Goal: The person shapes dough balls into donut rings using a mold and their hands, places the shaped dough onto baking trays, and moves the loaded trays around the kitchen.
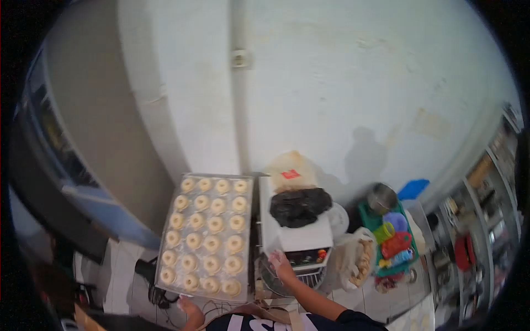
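Observation:
A metal baking tray point(249, 220) holds rows of pale ring-shaped doughnuts point(215, 223) made of dough. My left hand point(189, 307) is at the tray's near edge, with whitish fingertips; its fingers are small and partly hidden, so I cannot tell whether it touches or grips the rim. To the right of the tray, my right hand point(279, 259) is open, fingers apart, with white powder on it. It is beside the front left corner of a white box-shaped appliance point(303, 238). A crumpled black plastic bag point(300, 207) lies on the appliance.
Right of the appliance stands a plastic bag point(348, 259) with brown pieces inside. Beyond it, a green crate point(381, 269) holds colourful plastic items and a metal pot point(382, 198). Shelves point(469, 243) line the right side. Cables point(160, 295) and a dark object lie on the tiled floor.

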The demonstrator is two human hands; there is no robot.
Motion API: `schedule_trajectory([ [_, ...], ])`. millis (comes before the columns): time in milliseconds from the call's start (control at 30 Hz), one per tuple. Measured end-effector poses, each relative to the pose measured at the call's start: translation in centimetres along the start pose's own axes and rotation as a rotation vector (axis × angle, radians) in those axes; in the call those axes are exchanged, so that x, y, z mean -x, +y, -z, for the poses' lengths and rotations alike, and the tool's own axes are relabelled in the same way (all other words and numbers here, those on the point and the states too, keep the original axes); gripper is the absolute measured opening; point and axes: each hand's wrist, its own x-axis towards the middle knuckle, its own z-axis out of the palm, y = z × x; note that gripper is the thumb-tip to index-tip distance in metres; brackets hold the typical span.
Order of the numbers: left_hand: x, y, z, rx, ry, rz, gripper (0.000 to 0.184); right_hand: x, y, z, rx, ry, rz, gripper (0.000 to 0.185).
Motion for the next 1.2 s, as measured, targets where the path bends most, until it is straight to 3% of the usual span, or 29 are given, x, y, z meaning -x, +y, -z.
schedule_trajectory([
  [33,0.1,1.0,-0.8,-0.047,-0.048,-0.077,0.041,2.8,-2.5,1.5,-0.152,-0.006,-0.049,0.047],
  [167,4.7,11.8,-6.7,-0.146,-0.209,-0.433,0.047,7.3,0.5,9.4,-0.109,0.132,0.083,0.032],
  [267,7.9,14.2,-14.5,-0.072,-0.515,-0.637,0.052,10.9,3.6,14.5,-0.185,0.291,0.05,0.029],
  [333,12.0,14.8,-19.7,-0.003,-0.665,-0.759,0.053,13.4,6.3,18.3,-0.296,0.421,0.02,0.026],
  [467,20.1,13.9,-28.2,0.228,-1.164,-0.856,0.058,19.9,10.0,22.3,-0.237,0.702,0.085,0.024],
  [533,27.3,15.0,-27.4,0.193,-1.504,-0.582,0.063,25.1,12.7,23.0,-0.196,0.907,0.108,0.024],
  [567,30.8,11.2,-30.4,0.087,-1.458,-0.921,0.067,27.3,15.4,26.9,-0.195,1.002,0.079,0.024],
  [600,34.0,9.9,-30.7,0.087,-1.585,-0.957,0.067,30.9,17.1,26.9,-0.191,1.136,0.045,0.024],
  [700,44.5,6.7,-26.3,0.14,-1.97,-1.077,0.068,42.9,17.8,25.2,-0.486,1.498,-0.017,0.022],
  [733,47.8,6.8,-24.4,0.196,-2.106,-1.124,0.067,46.0,19.3,24.6,-0.414,1.604,-0.062,0.022],
  [867,56.8,3.1,-17.8,0.38,-2.608,-1.093,0.068,55.2,17.0,17.2,-0.639,2.077,0.09,0.023],
  [900,58.7,2.8,-16.4,0.412,-2.693,-1.19,0.068,56.9,17.1,15.5,-0.682,2.185,0.111,0.023],
  [967,62.1,2.4,-14.0,0.484,-2.824,-1.408,0.067,59.3,18.9,11.6,-0.743,2.314,0.028,0.024],
  [1100,67.4,2.1,-12.2,0.421,-2.995,-1.465,0.065,59.0,21.5,6.1,-0.906,2.452,-0.133,0.027],
  [1200,70.6,-0.3,-11.3,0.48,-3.06,-1.444,0.065,59.3,22.5,5.5,-0.976,2.534,-0.137,0.026],
])
